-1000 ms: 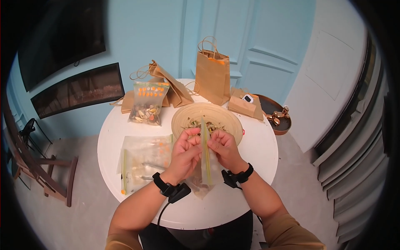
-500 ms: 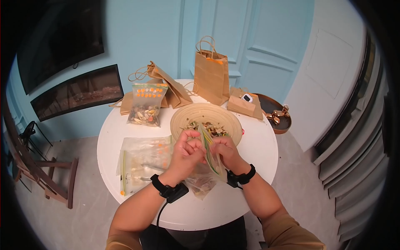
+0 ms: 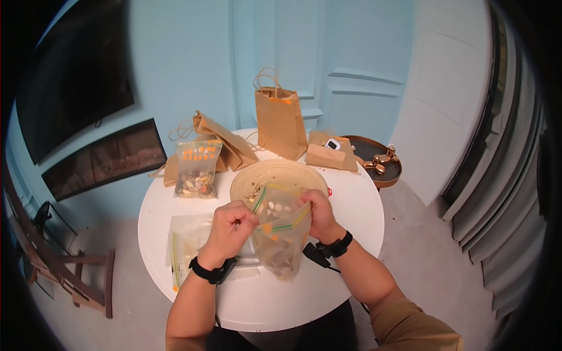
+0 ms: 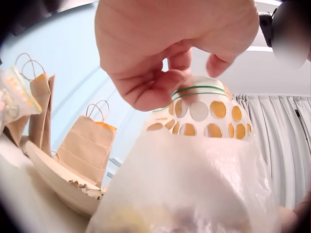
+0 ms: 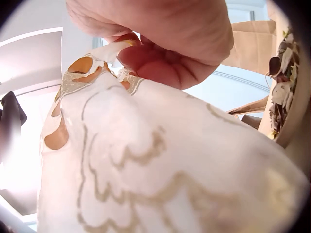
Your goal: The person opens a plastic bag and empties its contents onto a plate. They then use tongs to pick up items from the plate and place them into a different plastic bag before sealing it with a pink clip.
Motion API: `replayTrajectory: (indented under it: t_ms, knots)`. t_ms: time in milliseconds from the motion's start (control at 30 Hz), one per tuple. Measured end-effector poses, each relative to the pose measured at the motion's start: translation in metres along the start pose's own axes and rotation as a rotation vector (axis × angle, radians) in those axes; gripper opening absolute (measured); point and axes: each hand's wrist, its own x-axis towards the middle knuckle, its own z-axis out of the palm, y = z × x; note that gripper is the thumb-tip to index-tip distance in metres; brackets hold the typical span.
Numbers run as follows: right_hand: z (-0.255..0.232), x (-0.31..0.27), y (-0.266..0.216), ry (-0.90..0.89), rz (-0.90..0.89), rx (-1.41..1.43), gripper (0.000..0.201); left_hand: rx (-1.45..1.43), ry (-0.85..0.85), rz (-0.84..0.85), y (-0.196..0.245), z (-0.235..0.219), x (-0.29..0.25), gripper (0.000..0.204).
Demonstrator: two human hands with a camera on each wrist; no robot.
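Observation:
Between my hands is a translucent zip bag [image 3: 275,251] with orange and white dots, its mouth spread wide and its lower part over the table near the front. My left hand [image 3: 230,229] pinches the left side of the rim, by the green zip strip. On the far right side, my right hand [image 3: 321,215] grips the rim with curled fingers. Something pale and brownish shows through the bag's lower part. Just behind the bag lies a round woven plate [image 3: 243,178], partly hidden by it. Dried leafy bits [image 5: 282,92] lie on the plate in the right wrist view.
At the left, flat zip bags [image 3: 186,245] lie on the round white table [image 3: 351,234]. A filled zip bag [image 3: 196,175] stands behind them. Brown paper bags [image 3: 278,126] line the back, one with a small white device [image 3: 333,144] on it. A side tray [image 3: 372,146] holds a copper-coloured figurine [image 3: 380,164].
The bag's mouth has gone from narrow to wide. My hands have moved apart, the left one leftward and turned over. The head view has shifted a little upward.

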Motion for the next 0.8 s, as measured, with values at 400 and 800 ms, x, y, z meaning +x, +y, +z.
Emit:
replayTrajectory:
  t_ms: [400, 800]
  knots:
    - [-0.013, 0.012, -0.009, -0.109, 0.139, 0.228, 0.026, 0.149, -0.202, 0.174, 0.059, 0.002, 0.064, 0.044]
    - [-0.037, 0.023, 0.004, -0.381, 0.049, -0.006, 0.049, 0.176, 0.194, 0.22, 0.087, 0.008, 0.093, 0.035]
